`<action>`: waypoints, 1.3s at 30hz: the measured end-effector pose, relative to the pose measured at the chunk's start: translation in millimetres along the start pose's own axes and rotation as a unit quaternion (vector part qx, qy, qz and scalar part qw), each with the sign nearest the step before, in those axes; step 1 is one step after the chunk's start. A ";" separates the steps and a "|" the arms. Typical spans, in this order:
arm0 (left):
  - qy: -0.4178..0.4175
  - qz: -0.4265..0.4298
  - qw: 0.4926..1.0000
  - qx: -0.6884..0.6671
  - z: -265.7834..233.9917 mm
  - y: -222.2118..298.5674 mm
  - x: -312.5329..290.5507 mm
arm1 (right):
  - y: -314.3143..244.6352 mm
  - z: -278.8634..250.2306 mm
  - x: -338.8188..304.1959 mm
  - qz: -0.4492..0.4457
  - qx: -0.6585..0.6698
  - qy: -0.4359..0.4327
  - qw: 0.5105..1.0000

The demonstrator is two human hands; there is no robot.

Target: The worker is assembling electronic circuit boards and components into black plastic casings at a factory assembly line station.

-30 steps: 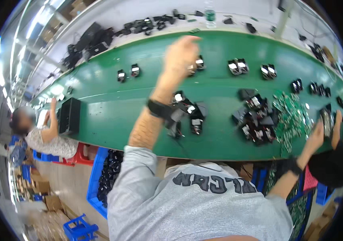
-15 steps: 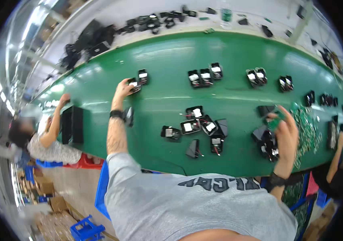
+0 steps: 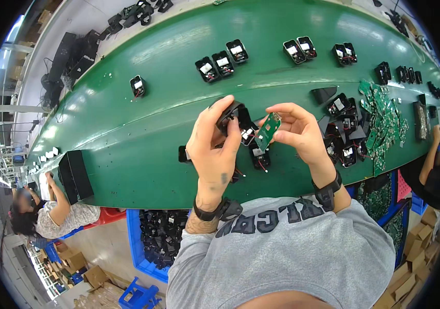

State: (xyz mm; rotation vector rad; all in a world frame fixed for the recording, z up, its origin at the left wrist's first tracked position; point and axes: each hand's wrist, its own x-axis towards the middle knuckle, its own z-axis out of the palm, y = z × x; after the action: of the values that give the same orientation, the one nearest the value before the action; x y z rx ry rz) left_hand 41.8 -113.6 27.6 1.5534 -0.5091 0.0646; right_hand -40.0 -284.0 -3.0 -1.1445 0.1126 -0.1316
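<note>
Both hands are raised over the middle of the green bench, close together. My left hand is closed round a black plastic housing, tilted with its open side toward the right. My right hand pinches a small green circuit board by its edge, just right of the housing and apart from it. Behind and below the hands lie more black housings, partly hidden, among them one with a white part and thin wires.
A heap of loose green boards lies on the right, beside piled housings. Housings stand in groups along the far side. A black box stands at left near a seated person. A blue bin of black parts sits below the bench.
My left hand has come from the far left of the bench to the middle with a housing. My right hand has moved left and inward, bringing the circuit board close to it.
</note>
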 end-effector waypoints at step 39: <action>-0.050 0.180 0.959 0.213 45.6 1.0 -14.9 | -19.6 -23.4 -28.0 -0.142 -0.273 0.031 0.951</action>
State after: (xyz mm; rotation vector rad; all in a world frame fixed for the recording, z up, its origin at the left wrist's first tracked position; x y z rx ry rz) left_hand 15.8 -153.2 20.4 1.8718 -0.9004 0.3988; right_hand -72.1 -308.5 5.8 -1.7088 0.0371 -0.4115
